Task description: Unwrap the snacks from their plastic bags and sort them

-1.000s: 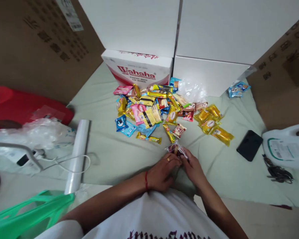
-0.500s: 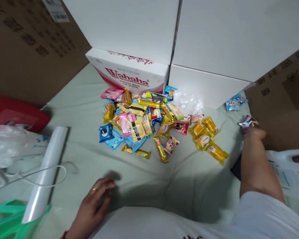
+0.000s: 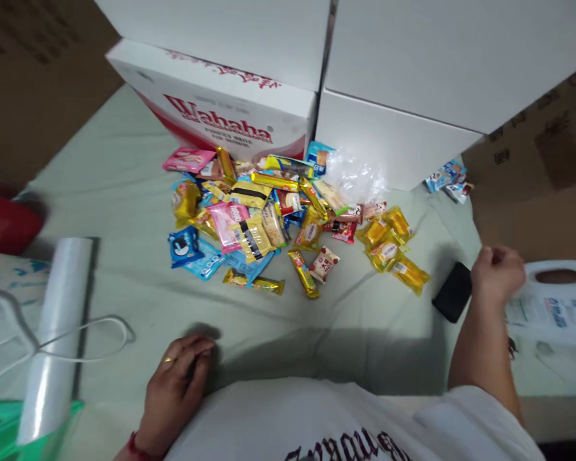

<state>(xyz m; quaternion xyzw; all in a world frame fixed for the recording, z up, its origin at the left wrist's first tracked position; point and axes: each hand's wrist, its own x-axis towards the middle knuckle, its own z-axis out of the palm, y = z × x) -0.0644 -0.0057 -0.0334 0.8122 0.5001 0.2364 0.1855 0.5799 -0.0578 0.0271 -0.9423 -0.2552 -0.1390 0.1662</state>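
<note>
My left hand (image 3: 180, 374) hovers or rests low over the cloth, fingers loosely bent with a gap beside the thumb and nothing held. My right hand (image 3: 499, 275) is curled closed at the right, between a black flat object (image 3: 454, 292) and a white plastic jug (image 3: 559, 301); no item shows in it. Beyond that hand, blue and brown snack packets (image 3: 446, 178) lie together by the cardboard. A pile of mixed wrapped snacks (image 3: 259, 218) fills the middle. Right of it is a group of yellow-wrapped cakes (image 3: 388, 243).
A Wahaba-style white and red carton (image 3: 216, 115) and white panels (image 3: 398, 141) stand behind the snacks. Clear crumpled plastic (image 3: 358, 176) lies against them. At left are a plastic roll (image 3: 60, 320), a white cable (image 3: 120, 333), a green bag (image 3: 0, 422) and a red object (image 3: 4, 221).
My right hand has let go of a brown packet, now beside the blue ones, and drawn back toward me. My left hand stays low over the cloth. The camera view has shifted.
</note>
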